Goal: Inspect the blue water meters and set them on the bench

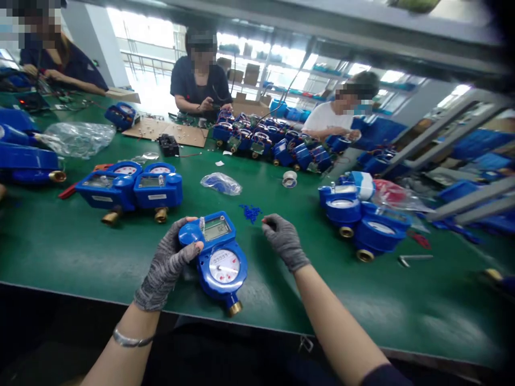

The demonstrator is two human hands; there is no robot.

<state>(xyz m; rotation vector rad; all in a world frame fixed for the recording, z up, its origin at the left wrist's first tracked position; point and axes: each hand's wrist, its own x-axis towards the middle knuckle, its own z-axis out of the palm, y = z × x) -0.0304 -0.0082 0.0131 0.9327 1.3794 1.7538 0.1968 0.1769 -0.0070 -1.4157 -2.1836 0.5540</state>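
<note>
My left hand (169, 262), in a grey knit glove, grips the left side of a blue water meter (219, 257) that lies on the green table (80, 252), its thumb over the housing beside the small display. The meter has a round white dial and a brass fitting toward me. My right hand (284, 238), also gloved, hovers just right of the meter with its fingers curled in a pinch; what it holds, if anything, is too small to make out. A small pile of blue bits (251, 212) lies just beyond the meter.
Two blue meters (131, 187) sit to the left, more meters (362, 220) to the right beside an Allen key (414, 259). A plastic bag (221, 183), a tape roll (289, 178) and rows of meters (265, 142) lie farther back. Three people work across the table.
</note>
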